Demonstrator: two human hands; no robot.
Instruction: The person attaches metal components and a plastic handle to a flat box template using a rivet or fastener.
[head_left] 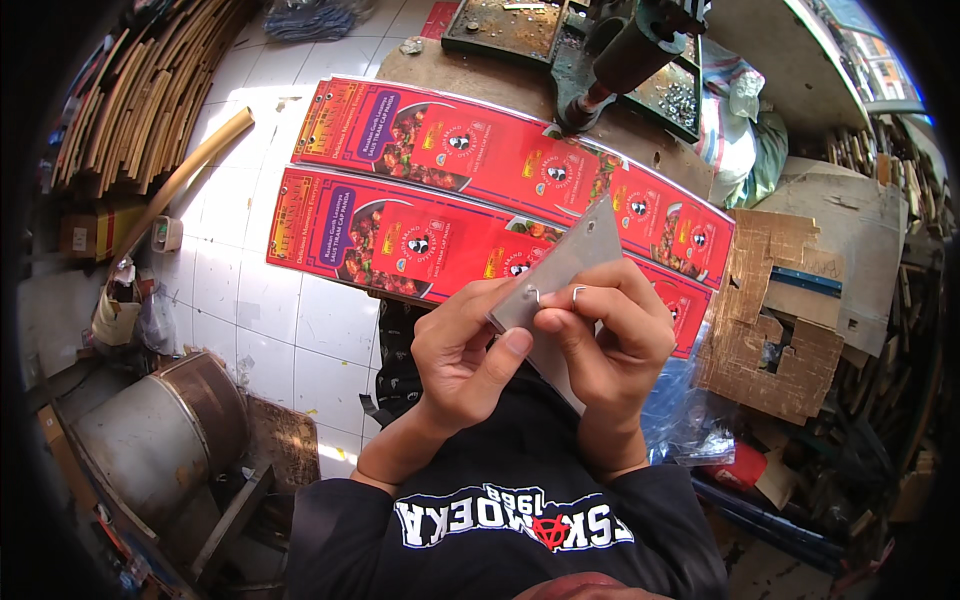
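Note:
My left hand [462,350] grips the edge of a thin grey panel [575,245], thumb on the near face and fingers behind. The panel is tilted up on its corner, with a small hole near its top end. My right hand [612,340] pinches a small bent wire hook [578,291] between thumb and fingertips. One curved end of the wire sits at the panel's corner, by the left fingers; whether it passes through a hole I cannot tell. Beneath my hands lie two long red printed strips, a far strip [510,150] and a near strip [380,235].
A machine with a dark vertical cylinder [640,50] stands at the far side of the work table, beside a tray [668,108] of small metal bits. Cut cardboard [760,340] lies to the right. A metal drum [150,430] stands at lower left, stacked wooden strips [140,90] at upper left.

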